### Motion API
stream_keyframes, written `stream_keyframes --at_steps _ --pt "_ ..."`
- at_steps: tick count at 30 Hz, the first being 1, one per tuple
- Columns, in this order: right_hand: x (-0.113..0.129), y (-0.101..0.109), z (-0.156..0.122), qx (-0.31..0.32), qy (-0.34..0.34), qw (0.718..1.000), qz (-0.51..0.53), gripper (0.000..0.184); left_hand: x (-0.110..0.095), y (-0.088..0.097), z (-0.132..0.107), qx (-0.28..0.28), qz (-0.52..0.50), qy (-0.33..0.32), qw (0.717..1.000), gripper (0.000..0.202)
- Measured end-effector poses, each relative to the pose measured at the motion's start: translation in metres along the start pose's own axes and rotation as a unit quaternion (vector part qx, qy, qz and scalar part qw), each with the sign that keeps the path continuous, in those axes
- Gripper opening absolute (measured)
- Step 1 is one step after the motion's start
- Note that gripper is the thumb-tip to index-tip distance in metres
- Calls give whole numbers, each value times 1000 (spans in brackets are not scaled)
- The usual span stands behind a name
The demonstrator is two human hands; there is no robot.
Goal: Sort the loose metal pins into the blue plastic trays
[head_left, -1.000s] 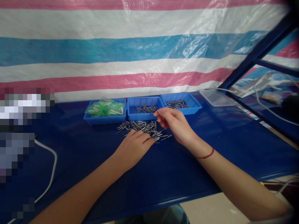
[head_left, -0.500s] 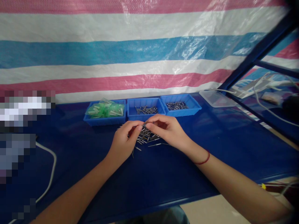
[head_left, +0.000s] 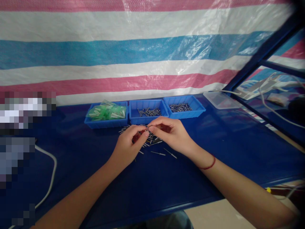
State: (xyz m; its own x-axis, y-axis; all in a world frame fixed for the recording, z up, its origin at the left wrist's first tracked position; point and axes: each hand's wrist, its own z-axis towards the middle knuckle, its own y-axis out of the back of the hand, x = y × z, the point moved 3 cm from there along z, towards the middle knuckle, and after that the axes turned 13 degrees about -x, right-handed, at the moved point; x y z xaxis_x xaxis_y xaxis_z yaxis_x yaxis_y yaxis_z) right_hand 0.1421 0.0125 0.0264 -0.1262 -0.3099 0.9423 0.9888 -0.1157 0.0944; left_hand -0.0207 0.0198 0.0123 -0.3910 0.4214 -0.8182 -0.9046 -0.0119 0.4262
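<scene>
My left hand (head_left: 128,144) and my right hand (head_left: 170,133) meet fingertip to fingertip just above a loose pile of small metal pins (head_left: 152,140) on the blue table (head_left: 166,178). Both hands pinch a thin metal pin between them. A red string bracelet (head_left: 208,165) circles my right wrist. Behind the pile stand three blue trays: the left tray (head_left: 107,122) holds green plastic bags of parts, the middle tray (head_left: 147,119) and the right tray (head_left: 188,111) hold metal pins.
A clear plastic lid (head_left: 220,100) lies at the back right beside a dark blue frame post (head_left: 257,54). A white cable (head_left: 51,178) curves over the table's left side. A striped tarp (head_left: 143,47) closes off the back. Blurred patches cover the far left.
My left hand rose from lying flat on the pile and my right hand came back from the middle tray. They now pinch a pin together. A couple of pins rolled toward me.
</scene>
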Motion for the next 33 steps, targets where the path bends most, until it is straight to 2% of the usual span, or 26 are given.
stream_keyframes --at_steps 6,11,15,17,20,21,23,26,28,30,33 --pt "-1 0 0 -1 10 999 -30 10 -1 2 1 -21 -2 9 1000 15" --pt "0 2 1 -4 45 996 -82 11 -1 4 2 -40 -2 5 999 13" --pt "-1 1 1 18 84 989 -117 13 -3 6 2 -45 10 -9 999 14" --pt "-5 -1 1 37 48 993 -104 16 -6 9 4 -36 41 -18 998 19" --pt "-15 0 4 18 -98 995 -13 22 -11 15 9 5 123 -42 991 38" --pt "-18 3 6 -13 -141 989 31 23 -13 19 11 23 156 -56 986 39" --pt "-21 13 12 -100 -188 969 123 26 -16 27 16 50 221 -85 970 27" --pt "-23 33 21 -213 -206 934 200 29 -16 43 23 92 297 -86 946 22" --pt "-22 43 26 -247 -209 925 200 31 -13 52 25 134 327 -66 933 25" --pt "-21 46 28 -250 -211 924 197 31 -10 58 25 183 339 -28 922 32" --pt "-19 42 26 -220 -218 929 204 27 -8 58 19 252 350 14 902 44"
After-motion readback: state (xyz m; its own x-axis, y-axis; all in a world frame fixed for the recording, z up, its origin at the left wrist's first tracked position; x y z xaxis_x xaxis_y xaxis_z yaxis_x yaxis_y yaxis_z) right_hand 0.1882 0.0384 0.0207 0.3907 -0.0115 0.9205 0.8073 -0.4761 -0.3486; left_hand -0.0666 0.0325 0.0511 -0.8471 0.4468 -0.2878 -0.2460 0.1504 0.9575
